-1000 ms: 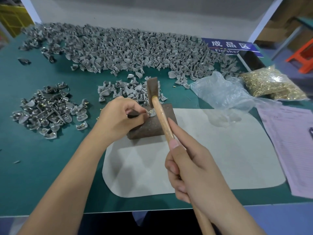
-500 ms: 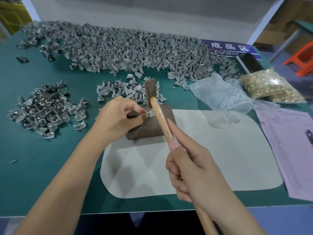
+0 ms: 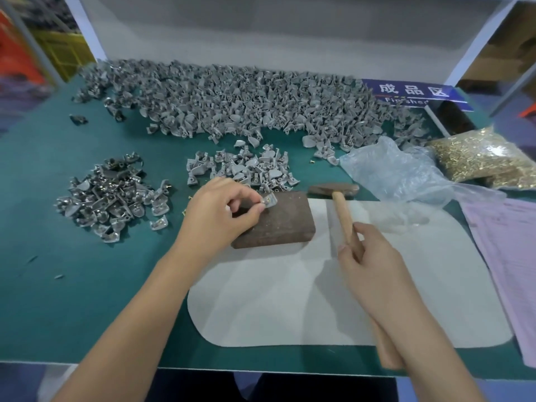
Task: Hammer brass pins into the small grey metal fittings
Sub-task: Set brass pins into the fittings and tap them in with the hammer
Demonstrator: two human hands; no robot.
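Left hand: the left hand (image 3: pixel 216 211) pinches one small grey fitting (image 3: pixel 269 200) between thumb and fingertips, holding it on the far left corner of the rusty metal block (image 3: pixel 278 223).
Fitting in hand: a glint of brass shows on it, probably a brass pin seated in its hole.
Right hand: the right hand (image 3: pixel 369 266) is wrapped round the wooden handle of the hammer (image 3: pixel 338 195), thumb lying along the shaft.
Hammer: its head sits low, just right of the block's far right corner and near the table, well clear of the fitting.
Block: it rests on the left end of the pale mat (image 3: pixel 362 300) on the green table (image 3: pixel 87 285).
Doing the step well: judging from this, the fitting should sit flat on the block with the pin upright, fingertips kept to the side, and the blow short and straight down so the pin does not bend.
Supplies: a long heap of grey fittings (image 3: pixel 246 103) lies along the back, a smaller cluster (image 3: pixel 246 168) just beyond the block, and a clear bag of brass pins (image 3: pixel 484 156) at far right.
Left pile: a darker pile (image 3: pixel 113 195) at left shows brass flecks, likely finished pieces.
Hard to make out: how deep the pin sits is too small to tell; the fingers hide much of the fitting.
Cut off: the handle's end passes under the right wrist.
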